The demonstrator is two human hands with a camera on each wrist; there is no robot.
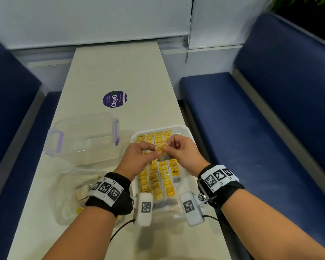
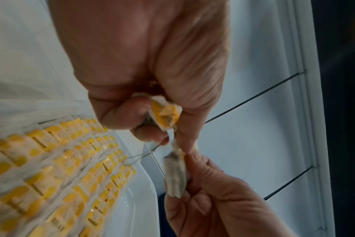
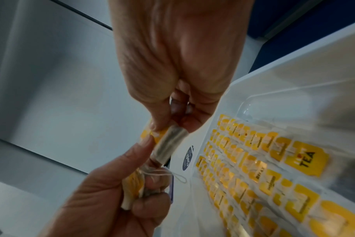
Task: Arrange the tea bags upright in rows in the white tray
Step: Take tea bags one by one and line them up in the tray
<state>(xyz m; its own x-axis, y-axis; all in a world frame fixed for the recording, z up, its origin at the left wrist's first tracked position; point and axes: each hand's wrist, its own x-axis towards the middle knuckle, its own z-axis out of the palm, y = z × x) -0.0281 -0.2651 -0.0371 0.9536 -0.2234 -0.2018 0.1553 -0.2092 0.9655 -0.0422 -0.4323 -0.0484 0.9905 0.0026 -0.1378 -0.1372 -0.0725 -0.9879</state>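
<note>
While both hands hover over white tray (image 1: pixel 188 132), I see left hand (image 1: pixel 137 158) grip pinching one tea bag (image 2: pixel 165 115), right hand (image 1: pixel 184 154) grip pinching second bag (image 3: pixel 171 144). Risk: looped string (image 2: pixel 132 159) snags, topples upright rows (image 1: pixel 159 177).

The white tray (image 1: pixel 188 136) is smooth glossy plastic; the tea bags (image 1: pixel 159 180) are thin papery gauze with glossy yellow paper tags. The clear container (image 1: pixel 79 136) is see-through plastic, the table (image 1: pixel 120 72) smooth matt laminate, the benches (image 1: pixel 233 119) matt blue upholstery
</note>
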